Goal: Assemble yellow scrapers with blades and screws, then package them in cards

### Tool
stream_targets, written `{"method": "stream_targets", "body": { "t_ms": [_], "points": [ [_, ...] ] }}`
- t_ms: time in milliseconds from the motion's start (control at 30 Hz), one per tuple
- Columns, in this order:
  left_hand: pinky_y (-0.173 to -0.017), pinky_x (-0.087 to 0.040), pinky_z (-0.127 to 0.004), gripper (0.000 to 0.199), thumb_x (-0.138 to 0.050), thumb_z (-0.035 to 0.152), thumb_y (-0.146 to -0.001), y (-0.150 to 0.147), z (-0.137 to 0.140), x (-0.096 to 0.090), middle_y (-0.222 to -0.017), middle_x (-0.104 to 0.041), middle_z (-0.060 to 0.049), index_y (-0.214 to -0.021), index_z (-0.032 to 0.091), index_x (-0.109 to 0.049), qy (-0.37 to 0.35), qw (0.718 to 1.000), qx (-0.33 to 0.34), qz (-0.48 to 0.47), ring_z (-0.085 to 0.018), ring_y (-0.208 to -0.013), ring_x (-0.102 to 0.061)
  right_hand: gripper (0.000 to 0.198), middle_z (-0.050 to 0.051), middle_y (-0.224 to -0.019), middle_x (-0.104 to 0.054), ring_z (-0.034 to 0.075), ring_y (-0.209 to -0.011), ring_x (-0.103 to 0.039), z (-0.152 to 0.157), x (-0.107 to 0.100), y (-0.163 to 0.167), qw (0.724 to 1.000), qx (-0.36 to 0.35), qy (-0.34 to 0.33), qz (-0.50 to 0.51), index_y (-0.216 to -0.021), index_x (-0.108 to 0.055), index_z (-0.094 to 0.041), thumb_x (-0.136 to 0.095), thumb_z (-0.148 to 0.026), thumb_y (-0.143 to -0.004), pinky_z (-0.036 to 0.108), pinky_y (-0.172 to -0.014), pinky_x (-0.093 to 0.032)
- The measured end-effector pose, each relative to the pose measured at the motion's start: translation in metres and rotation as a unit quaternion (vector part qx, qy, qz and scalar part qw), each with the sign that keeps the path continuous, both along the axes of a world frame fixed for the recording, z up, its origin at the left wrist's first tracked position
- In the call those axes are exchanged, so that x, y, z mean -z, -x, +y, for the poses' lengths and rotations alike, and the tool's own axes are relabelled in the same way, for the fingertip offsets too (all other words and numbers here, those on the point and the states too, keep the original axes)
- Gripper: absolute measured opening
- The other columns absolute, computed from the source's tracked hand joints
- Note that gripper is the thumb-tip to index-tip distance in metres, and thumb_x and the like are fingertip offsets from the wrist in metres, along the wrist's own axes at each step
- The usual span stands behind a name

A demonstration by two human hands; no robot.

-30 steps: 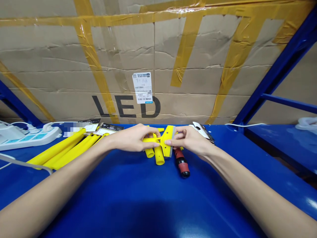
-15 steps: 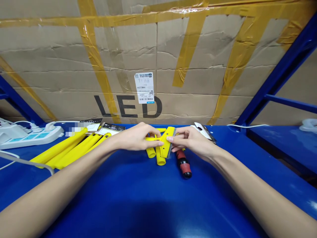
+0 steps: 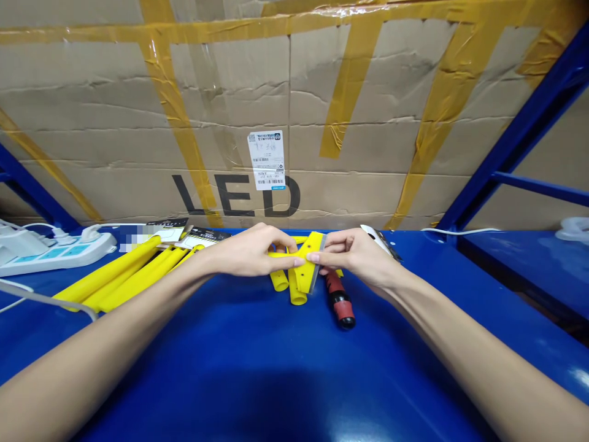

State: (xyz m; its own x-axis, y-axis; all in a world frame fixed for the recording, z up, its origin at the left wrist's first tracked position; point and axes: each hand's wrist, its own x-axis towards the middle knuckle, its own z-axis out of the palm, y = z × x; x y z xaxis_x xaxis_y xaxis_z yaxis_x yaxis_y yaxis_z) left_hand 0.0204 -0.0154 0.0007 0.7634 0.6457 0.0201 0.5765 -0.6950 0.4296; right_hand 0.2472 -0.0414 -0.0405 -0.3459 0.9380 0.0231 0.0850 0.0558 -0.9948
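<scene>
Between my two hands is a yellow scraper head (image 3: 305,270) with small dark holes and a thin clear or metallic strip along its right edge. My left hand (image 3: 257,250) pinches its narrow stem from the left, thumb in front. At the blade end, my right hand (image 3: 352,255) pinches it between thumb and fingers. Below and behind it lie yellow tubular pieces (image 3: 298,297), partly hidden by the hands. A red and black screwdriver handle (image 3: 341,301) rests on the blue surface under my right hand; its far end is hidden.
Several yellow handles (image 3: 110,273) with black and white cards (image 3: 202,235) lie on the left of the blue tabletop (image 3: 276,368). A white power strip (image 3: 59,250) with cables is farther left. A large taped cardboard box (image 3: 230,110) stands behind, between blue metal posts (image 3: 515,129).
Both hands keep their pinch on the scraper head, which has hardly moved. The whole view has shifted slightly.
</scene>
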Motion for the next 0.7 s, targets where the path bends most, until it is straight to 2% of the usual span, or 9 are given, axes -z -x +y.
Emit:
{"method": "stream_targets", "body": {
  "t_ms": [67, 133, 200, 233, 300, 367, 433, 567, 700],
  "points": [
    [-0.054, -0.030, -0.024, 0.044, -0.053, 0.057, -0.094, 0.004, 0.003, -0.002, -0.069, -0.058, 0.003, -0.087, 0.017, -0.070, 0.015, 0.999, -0.028, 0.003, -0.011, -0.059, -0.043, 0.038, 0.006, -0.082, -0.077, 0.016, -0.073, -0.071, 0.003, 0.000, -0.003, 1.000, 0.014, 0.000, 0.018, -0.090, -0.077, -0.016, -0.089, -0.044, -0.067, 0.029, -0.070, -0.056],
    [-0.052, -0.033, -0.024, 0.045, -0.055, 0.060, -0.092, 0.009, 0.008, -0.004, -0.068, -0.060, 0.002, -0.093, 0.018, -0.071, 0.041, 0.997, -0.068, 0.008, -0.012, -0.057, -0.049, 0.038, 0.009, -0.089, -0.079, 0.020, -0.081, -0.074, 0.007, 0.001, -0.006, 0.997, 0.067, -0.036, -0.001, -0.099, -0.076, -0.017, -0.079, -0.049, -0.078, 0.032, -0.073, -0.057],
    [-0.051, -0.036, -0.024, 0.047, -0.056, 0.063, -0.090, 0.016, 0.012, -0.004, -0.066, -0.061, 0.001, -0.091, 0.019, -0.071, 0.068, 0.992, -0.101, 0.014, -0.013, -0.056, -0.053, 0.025, 0.009, -0.089, -0.079, 0.021, -0.083, -0.074, 0.012, 0.004, -0.009, 0.980, 0.118, -0.114, -0.109, -0.095, -0.076, -0.018, -0.072, -0.041, -0.085, 0.032, -0.073, -0.056],
    [-0.051, -0.037, -0.024, 0.048, -0.056, 0.064, -0.089, 0.018, 0.014, -0.004, -0.066, -0.063, 0.000, -0.088, 0.019, -0.070, 0.077, 0.991, -0.111, 0.018, -0.013, -0.055, -0.055, 0.017, 0.008, -0.088, -0.079, 0.021, -0.082, -0.074, 0.014, 0.006, -0.009, 0.961, 0.127, -0.156, -0.188, -0.091, -0.076, -0.018, -0.071, -0.033, -0.085, 0.032, -0.073, -0.054],
    [-0.050, -0.038, -0.024, 0.046, -0.057, 0.062, -0.088, 0.020, 0.015, -0.004, -0.067, -0.065, -0.001, -0.082, 0.018, -0.069, 0.088, 0.988, -0.123, 0.026, -0.014, -0.054, -0.056, 0.007, 0.005, -0.087, -0.079, 0.021, -0.083, -0.073, 0.017, 0.009, -0.006, 0.904, 0.108, -0.224, -0.347, -0.087, -0.075, -0.020, -0.070, -0.019, -0.082, 0.032, -0.075, -0.052],
    [-0.049, -0.039, -0.024, 0.043, -0.059, 0.059, -0.087, 0.020, 0.015, -0.003, -0.068, -0.067, -0.002, -0.079, 0.018, -0.067, 0.093, 0.986, -0.130, 0.039, -0.013, -0.052, -0.057, 0.013, 0.002, -0.090, -0.079, 0.021, -0.086, -0.072, 0.020, 0.012, -0.001, 0.845, 0.076, -0.266, -0.459, -0.091, -0.075, -0.021, -0.067, -0.014, -0.083, 0.032, -0.077, -0.050],
    [-0.049, -0.040, -0.024, 0.039, -0.060, 0.057, -0.087, 0.018, 0.015, -0.003, -0.067, -0.067, -0.001, -0.078, 0.019, -0.067, 0.098, 0.985, -0.135, 0.054, -0.013, -0.051, -0.057, 0.018, 0.004, -0.094, -0.078, 0.022, -0.091, -0.070, 0.022, 0.014, 0.005, 0.805, 0.056, -0.290, -0.514, -0.095, -0.075, -0.022, -0.064, -0.013, -0.084, 0.031, -0.078, -0.048],
    [-0.049, -0.041, -0.024, 0.038, -0.062, 0.056, -0.085, 0.018, 0.015, -0.003, -0.066, -0.067, 0.000, -0.076, 0.019, -0.067, 0.111, 0.982, -0.129, 0.077, -0.013, -0.050, -0.056, 0.021, 0.009, -0.093, -0.073, 0.025, -0.094, -0.068, 0.026, 0.017, 0.014, 0.779, 0.038, -0.307, -0.546, -0.097, -0.076, -0.023, -0.062, -0.013, -0.086, 0.031, -0.075, -0.045],
    [-0.050, -0.041, -0.024, 0.038, -0.063, 0.057, -0.084, 0.021, 0.017, -0.004, -0.067, -0.067, 0.000, -0.077, 0.019, -0.067, 0.123, 0.981, -0.128, 0.083, -0.013, -0.051, -0.056, 0.021, 0.012, -0.088, -0.067, 0.026, -0.086, -0.066, 0.025, 0.019, 0.018, 0.753, 0.031, -0.328, -0.569, -0.096, -0.077, -0.022, -0.058, -0.017, -0.090, 0.032, -0.068, -0.042]
  ]
}}
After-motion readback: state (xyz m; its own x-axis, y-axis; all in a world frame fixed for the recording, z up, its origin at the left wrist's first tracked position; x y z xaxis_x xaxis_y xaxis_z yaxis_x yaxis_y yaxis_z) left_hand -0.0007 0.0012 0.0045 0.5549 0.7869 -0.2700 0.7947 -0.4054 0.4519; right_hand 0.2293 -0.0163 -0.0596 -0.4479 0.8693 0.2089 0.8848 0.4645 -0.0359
